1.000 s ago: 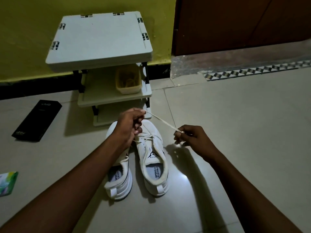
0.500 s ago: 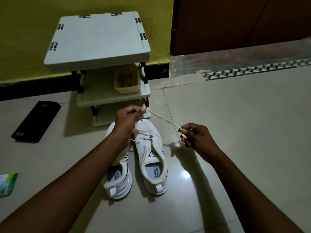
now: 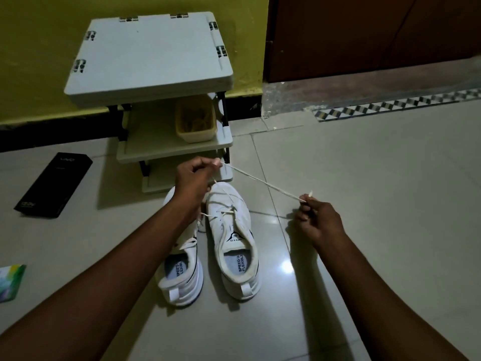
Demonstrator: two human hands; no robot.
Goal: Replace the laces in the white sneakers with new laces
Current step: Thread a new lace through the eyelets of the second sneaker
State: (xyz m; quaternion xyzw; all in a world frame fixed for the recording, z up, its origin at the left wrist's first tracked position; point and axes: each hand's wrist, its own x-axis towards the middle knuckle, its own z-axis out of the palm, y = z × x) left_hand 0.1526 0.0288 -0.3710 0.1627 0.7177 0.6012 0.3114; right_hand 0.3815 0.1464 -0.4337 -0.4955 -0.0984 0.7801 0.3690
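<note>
Two white sneakers stand side by side on the tiled floor, toes away from me: the left sneaker point(image 3: 182, 272) and the right sneaker point(image 3: 234, 238). A white lace point(image 3: 263, 184) is stretched taut between my hands above the right sneaker's toe. My left hand point(image 3: 194, 183) pinches one part of it just over the toes, and a short piece drops from there to the shoe's eyelets. My right hand point(image 3: 316, 220), out to the right of the shoes, pinches the lace near its tip, which sticks up past my fingers. My left forearm covers part of the left sneaker.
A small white shoe rack point(image 3: 148, 53) stands against the yellow wall right behind the sneakers, with a yellow tub point(image 3: 196, 123) on its middle shelf. A black box point(image 3: 54, 185) lies on the floor at left, a green packet point(image 3: 10, 281) at the left edge. A brown door point(image 3: 364, 35) is back right.
My right hand has moved out to the right, drawing the lace longer and tauter between the hands. My left hand has stayed over the toes of the shoes.
</note>
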